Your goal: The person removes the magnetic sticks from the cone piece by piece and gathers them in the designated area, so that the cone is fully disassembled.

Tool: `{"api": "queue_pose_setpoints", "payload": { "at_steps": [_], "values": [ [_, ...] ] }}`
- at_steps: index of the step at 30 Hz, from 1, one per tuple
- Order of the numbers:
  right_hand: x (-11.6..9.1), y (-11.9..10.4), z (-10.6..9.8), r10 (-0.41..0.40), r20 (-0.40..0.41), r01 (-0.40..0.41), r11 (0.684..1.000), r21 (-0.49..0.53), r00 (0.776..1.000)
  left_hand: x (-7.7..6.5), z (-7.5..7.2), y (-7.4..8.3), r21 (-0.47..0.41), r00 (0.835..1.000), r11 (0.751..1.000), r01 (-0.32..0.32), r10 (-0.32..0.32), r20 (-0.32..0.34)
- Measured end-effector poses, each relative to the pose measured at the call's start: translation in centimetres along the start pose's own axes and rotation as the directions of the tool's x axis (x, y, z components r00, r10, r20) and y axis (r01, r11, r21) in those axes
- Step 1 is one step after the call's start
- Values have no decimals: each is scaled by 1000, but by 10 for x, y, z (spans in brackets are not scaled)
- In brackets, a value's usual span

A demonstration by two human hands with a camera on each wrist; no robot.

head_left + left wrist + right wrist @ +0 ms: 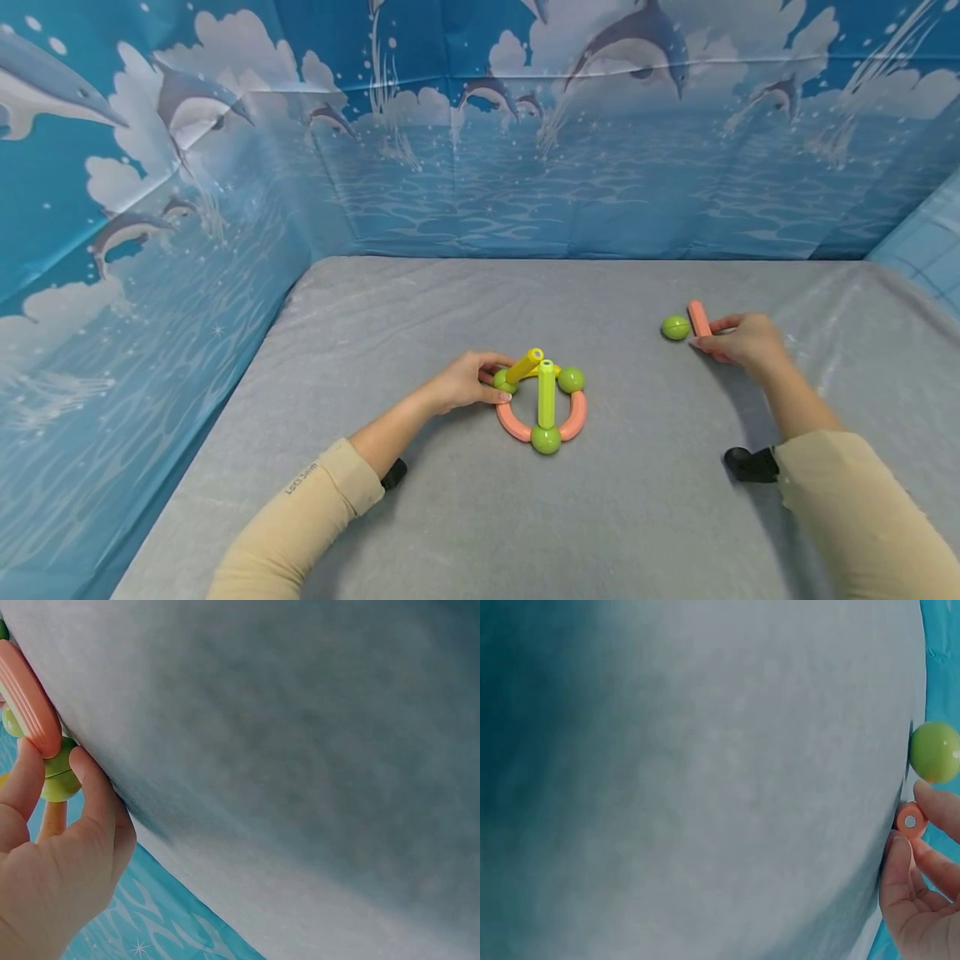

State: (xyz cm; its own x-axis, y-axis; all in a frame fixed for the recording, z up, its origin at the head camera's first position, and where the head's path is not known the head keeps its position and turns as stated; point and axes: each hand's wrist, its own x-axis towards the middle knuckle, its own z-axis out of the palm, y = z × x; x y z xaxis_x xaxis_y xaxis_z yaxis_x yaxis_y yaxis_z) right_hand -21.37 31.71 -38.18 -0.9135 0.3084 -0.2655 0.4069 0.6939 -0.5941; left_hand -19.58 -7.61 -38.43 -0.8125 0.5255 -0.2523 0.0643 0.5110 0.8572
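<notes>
My left hand [467,383] holds a green ball [506,382] at the left of a ring-shaped toy, thumb and fingers around it. Two curved coral rods [513,422] form the ring's near side, and a yellow curved piece lies at its far side. A lime-green rod [546,396] stands up from the front green ball [546,440]; a yellow rod [523,367] leans up from the held ball. Off to the right, my right hand [750,342] pinches a coral rod [698,318], partly hidden by the fingers. Its end shows a grey disc in the right wrist view.
A loose green ball [675,327] lies just left of the coral rod. Another green ball [572,380] sits at the ring's right side. Grey cloth [630,517] covers the table, and blue dolphin-print sheets [480,183] hang along the back and sides.
</notes>
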Motion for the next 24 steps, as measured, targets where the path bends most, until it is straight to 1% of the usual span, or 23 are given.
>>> {"api": "queue_pose_setpoints", "payload": {
  "at_steps": [4,9,17,19,24],
  "values": [
    [-1,0,-2,-7,11,7,1000,-11,1000,0,0,0,-3,1000,1000,-6,6,-1],
    [0,1,-3,-6,30,5,1000,21,1000,-1,0,0,2,1000,1000,-2,2,-2],
    [-2,6,-14,-83,77,80,996,40,994,1,1,-1,5,1000,1000,10,-10,-12],
    [5,15,-16,-101,73,97,994,54,992,0,1,-1,8,1000,1000,12,-11,-14],
    [17,29,-23,-154,72,143,980,141,985,0,1,-1,4,1000,1000,11,-11,-11]
  ]
}}
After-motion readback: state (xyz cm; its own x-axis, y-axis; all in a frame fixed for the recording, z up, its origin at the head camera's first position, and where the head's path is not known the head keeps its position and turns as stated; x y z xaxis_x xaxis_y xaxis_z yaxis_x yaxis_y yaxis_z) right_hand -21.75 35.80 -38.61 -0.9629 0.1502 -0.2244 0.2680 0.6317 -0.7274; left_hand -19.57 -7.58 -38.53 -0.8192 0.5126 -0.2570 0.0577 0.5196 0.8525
